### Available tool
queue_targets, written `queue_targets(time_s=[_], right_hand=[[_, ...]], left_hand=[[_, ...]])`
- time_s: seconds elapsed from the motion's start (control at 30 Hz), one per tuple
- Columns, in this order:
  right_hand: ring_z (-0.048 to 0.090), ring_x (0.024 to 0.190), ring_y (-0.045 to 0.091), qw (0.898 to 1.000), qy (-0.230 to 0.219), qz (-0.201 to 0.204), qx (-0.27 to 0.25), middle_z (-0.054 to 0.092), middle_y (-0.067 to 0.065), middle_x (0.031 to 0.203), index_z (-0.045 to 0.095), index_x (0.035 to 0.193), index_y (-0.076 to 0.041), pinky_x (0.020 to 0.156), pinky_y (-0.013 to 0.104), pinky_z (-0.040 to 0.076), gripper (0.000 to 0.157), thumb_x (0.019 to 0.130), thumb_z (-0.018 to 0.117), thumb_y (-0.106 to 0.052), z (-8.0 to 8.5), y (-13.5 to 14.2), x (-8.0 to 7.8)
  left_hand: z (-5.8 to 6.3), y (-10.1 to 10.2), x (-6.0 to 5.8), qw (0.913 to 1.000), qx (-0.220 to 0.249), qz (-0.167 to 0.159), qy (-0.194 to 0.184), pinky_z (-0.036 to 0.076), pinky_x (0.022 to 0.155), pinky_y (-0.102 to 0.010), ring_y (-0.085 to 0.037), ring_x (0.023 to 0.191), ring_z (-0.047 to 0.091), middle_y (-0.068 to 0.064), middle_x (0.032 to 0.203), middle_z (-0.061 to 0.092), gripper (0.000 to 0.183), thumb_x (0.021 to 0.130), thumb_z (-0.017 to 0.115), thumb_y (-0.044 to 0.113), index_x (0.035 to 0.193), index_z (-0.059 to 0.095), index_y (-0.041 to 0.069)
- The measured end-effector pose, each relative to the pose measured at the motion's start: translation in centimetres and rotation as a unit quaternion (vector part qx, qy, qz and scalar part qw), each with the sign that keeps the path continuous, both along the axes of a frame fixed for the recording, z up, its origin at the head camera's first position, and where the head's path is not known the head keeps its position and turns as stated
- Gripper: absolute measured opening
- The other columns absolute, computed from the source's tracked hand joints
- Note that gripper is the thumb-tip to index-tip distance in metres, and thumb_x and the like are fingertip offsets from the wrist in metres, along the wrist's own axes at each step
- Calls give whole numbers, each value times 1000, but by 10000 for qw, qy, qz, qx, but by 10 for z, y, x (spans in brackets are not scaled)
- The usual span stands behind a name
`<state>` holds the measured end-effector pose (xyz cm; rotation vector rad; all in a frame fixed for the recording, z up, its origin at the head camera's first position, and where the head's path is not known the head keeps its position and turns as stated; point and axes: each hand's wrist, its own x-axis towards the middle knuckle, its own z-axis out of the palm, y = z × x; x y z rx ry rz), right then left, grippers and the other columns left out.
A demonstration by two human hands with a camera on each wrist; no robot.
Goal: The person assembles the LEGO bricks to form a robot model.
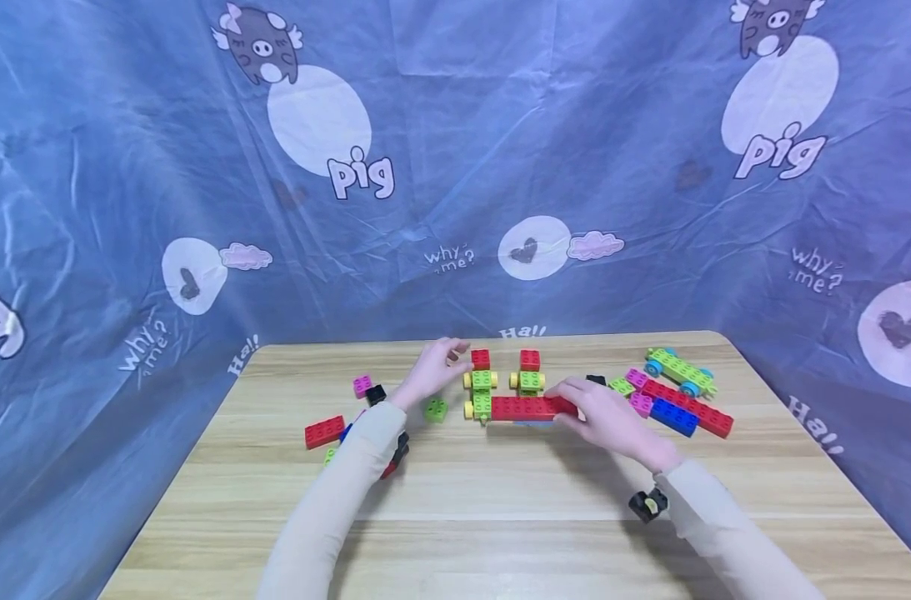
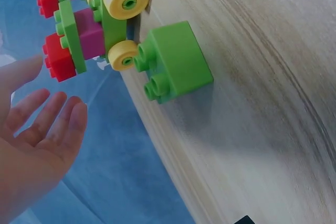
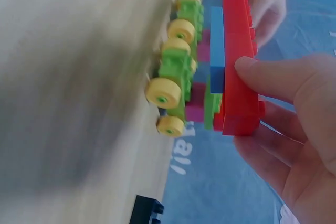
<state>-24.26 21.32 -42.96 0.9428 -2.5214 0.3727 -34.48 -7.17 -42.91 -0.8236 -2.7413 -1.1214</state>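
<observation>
My right hand (image 1: 601, 417) pinches a long red building brick (image 1: 526, 407), thumb on its near side and fingers behind. A blue brick (image 3: 216, 51) is joined under the red one. Two wheeled toy cars stand close by, with light green bases and yellow wheels (image 3: 163, 94). In the left wrist view a car carries a purple brick (image 2: 90, 32), a green plate (image 2: 72, 38) and a red brick (image 2: 59, 59) on top. Beside the left car, my left hand (image 1: 428, 372) holds nothing, its fingers loosely spread. A green brick (image 2: 181, 59) lies on the table near it.
To the right lie a long red brick (image 1: 688, 407), a blue brick (image 1: 674, 417) and a green wheeled base (image 1: 680, 371) with blue wheels. Left are a red brick (image 1: 324, 432), a pink brick (image 1: 362, 386) and black pieces, partly behind my left forearm. A patterned blue cloth (image 1: 455, 167) hangs behind the table.
</observation>
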Motion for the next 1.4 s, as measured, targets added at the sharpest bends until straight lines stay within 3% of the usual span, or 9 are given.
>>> queue_targets(time_s=[0.17, 0.53, 0.77, 1.03, 1.27, 1.4], right_hand=[[68, 87, 17, 9998, -158, -74, -118, 70, 3, 98, 66, 107, -11, 74, 35, 58, 32, 78, 76, -18, 11, 3, -11], [68, 90, 22, 9994, -184, -179, -240, 70, 7, 105, 65, 111, -10, 75, 39, 57, 31, 82, 72, -21, 28, -1, -40], [65, 82, 18, 9995, -98, -153, -259, 68, 5, 98, 65, 109, -10, 69, 35, 55, 30, 82, 72, -19, 31, -5, -58], [66, 90, 23, 9995, -192, -207, -158, 68, 7, 102, 65, 109, -10, 78, 41, 55, 29, 82, 71, -19, 33, -9, -73], [66, 87, 27, 9996, -62, -166, -228, 68, 9, 100, 65, 105, -6, 73, 44, 55, 30, 78, 74, -13, 33, -12, -80], [66, 88, 26, 9990, -303, -279, -168, 68, 9, 103, 65, 108, -8, 74, 44, 55, 30, 80, 73, -15, 35, -15, -83]], left_hand=[[-2, 1, -3, 9997, -154, -63, -155, 50, 94, -46, -35, 106, 60, -20, 122, 59, 46, 87, 64, 14, 128, 52, -3], [-7, 2, -7, 9996, -194, 169, -108, 52, 91, -41, -31, 102, 62, -17, 119, 62, 38, 88, 63, 13, 123, 57, 0], [-10, 1, -8, 9989, -236, 356, -180, 54, 89, -35, -26, 101, 64, -14, 118, 64, 36, 88, 64, 17, 121, 60, 4], [-13, 3, -12, 9994, -110, 238, -209, 53, 90, -39, -28, 101, 64, -14, 117, 64, 36, 87, 65, 17, 120, 60, 4], [-14, 3, -12, 9993, -13, 242, -297, 53, 91, -40, -28, 102, 64, -13, 118, 64, 36, 87, 65, 18, 119, 61, 5], [-13, 3, -12, 9990, 38, 262, -358, 52, 92, -40, -30, 104, 63, -13, 121, 63, 38, 86, 66, 19, 120, 59, 4]])
